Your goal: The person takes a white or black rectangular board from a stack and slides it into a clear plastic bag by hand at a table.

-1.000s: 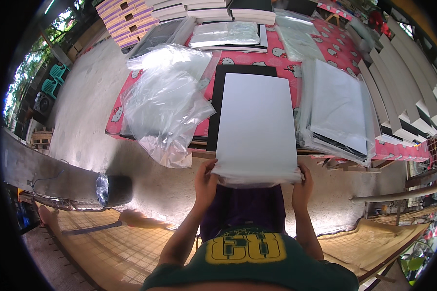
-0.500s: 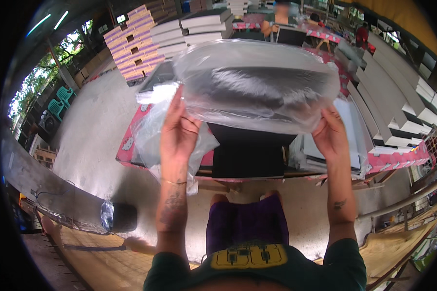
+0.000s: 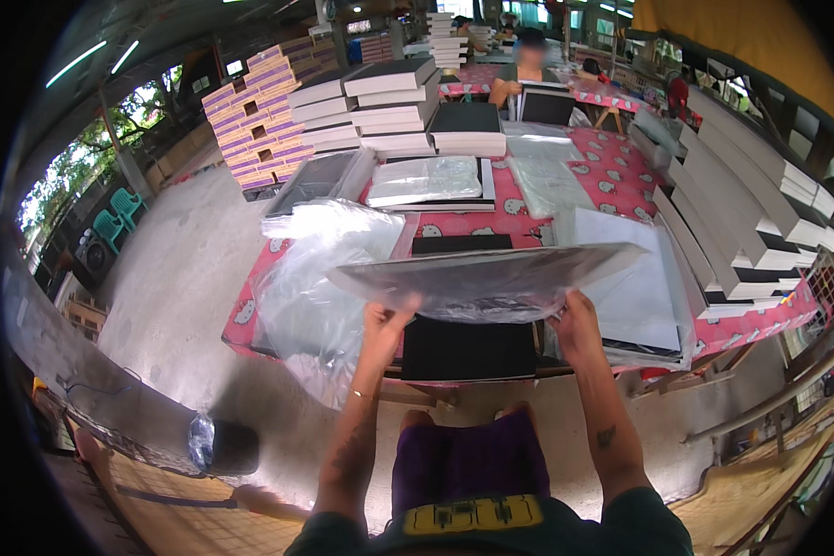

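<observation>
Between both hands I hold a wide clear plastic bag [image 3: 482, 278], tilted so it is seen nearly edge-on. Dark grey shows in it; whether that is a panel inside or the black board seen through the film, I cannot tell. My left hand [image 3: 389, 324] pinches its near left edge, and my right hand [image 3: 576, 324] grips the near right edge. Below it, a flat black board [image 3: 468, 352] lies at the table's front edge, partly covered by the bag. Loose clear plastic bags [image 3: 320, 278] lie by my left hand. White sheets in plastic [image 3: 625, 283] lie beyond my right hand.
The table [image 3: 514, 222] has a pink patterned cover. Stacked white-edged black panels [image 3: 394, 102] and cartons [image 3: 259, 120] stand at the back left; more tall panel stacks [image 3: 751, 195] line the right. Across the table, a person [image 3: 528, 79] handles a dark panel.
Both hands have come down and nearer to me, closer together. The plastic bag has dropped from a raised, spread position to a low tilt, uncovering the table behind it.
</observation>
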Action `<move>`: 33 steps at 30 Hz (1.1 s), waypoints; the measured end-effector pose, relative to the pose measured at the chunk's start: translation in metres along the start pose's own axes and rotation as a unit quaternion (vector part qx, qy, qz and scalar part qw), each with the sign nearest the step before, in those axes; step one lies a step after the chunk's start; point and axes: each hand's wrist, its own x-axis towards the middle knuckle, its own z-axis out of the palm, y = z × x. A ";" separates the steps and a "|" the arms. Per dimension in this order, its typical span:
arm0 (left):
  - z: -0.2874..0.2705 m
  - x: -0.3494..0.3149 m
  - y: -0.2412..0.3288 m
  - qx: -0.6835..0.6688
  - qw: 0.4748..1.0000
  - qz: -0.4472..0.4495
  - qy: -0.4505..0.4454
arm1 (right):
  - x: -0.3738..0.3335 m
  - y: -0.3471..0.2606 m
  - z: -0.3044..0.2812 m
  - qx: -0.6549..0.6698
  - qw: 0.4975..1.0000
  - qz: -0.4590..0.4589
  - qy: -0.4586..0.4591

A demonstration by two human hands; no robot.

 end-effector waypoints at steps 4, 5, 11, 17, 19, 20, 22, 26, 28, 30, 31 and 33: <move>0.008 0.009 0.045 0.016 0.998 0.052 0.017 | -0.018 -0.024 0.040 -0.002 0.999 -0.029 -0.040; 0.010 0.009 0.047 -0.011 0.997 0.060 0.036 | -0.019 -0.019 0.039 -0.008 0.999 -0.004 -0.031; -0.002 0.005 0.018 -0.001 0.996 0.050 0.078 | -0.026 0.062 -0.035 -0.264 0.958 0.070 0.087; 0.012 0.030 0.043 -0.022 0.996 0.062 0.059 | -0.042 0.023 0.006 -0.206 0.967 -0.135 -0.058; 0.034 0.035 0.047 -0.051 0.995 0.036 0.075 | -0.048 0.009 0.006 -0.260 0.950 -0.138 -0.105; 0.041 0.035 0.048 -0.062 0.994 0.026 0.086 | -0.051 0.003 0.011 -0.285 0.939 -0.139 -0.133; 0.033 0.038 0.030 -0.022 0.999 -0.004 0.026 | -0.051 -0.005 0.011 -0.251 0.954 -0.150 -0.069; 0.050 0.018 -0.015 0.062 0.988 -0.104 -0.093 | -0.043 -0.045 -0.006 -0.113 0.982 -0.142 0.055; 0.081 0.006 -0.028 -0.024 0.982 -0.147 -0.115 | -0.038 -0.067 -0.029 -0.087 0.983 -0.135 0.087; 0.093 0.010 -0.043 -0.012 0.981 -0.143 -0.131 | -0.036 -0.083 -0.052 -0.088 0.983 -0.123 0.105; 0.096 0.013 -0.049 0.004 0.979 -0.142 -0.145 | -0.037 -0.090 -0.063 -0.095 0.983 -0.114 0.107; 0.110 0.019 -0.059 -0.044 0.977 -0.149 -0.148 | -0.038 -0.105 -0.080 -0.109 0.983 -0.095 0.110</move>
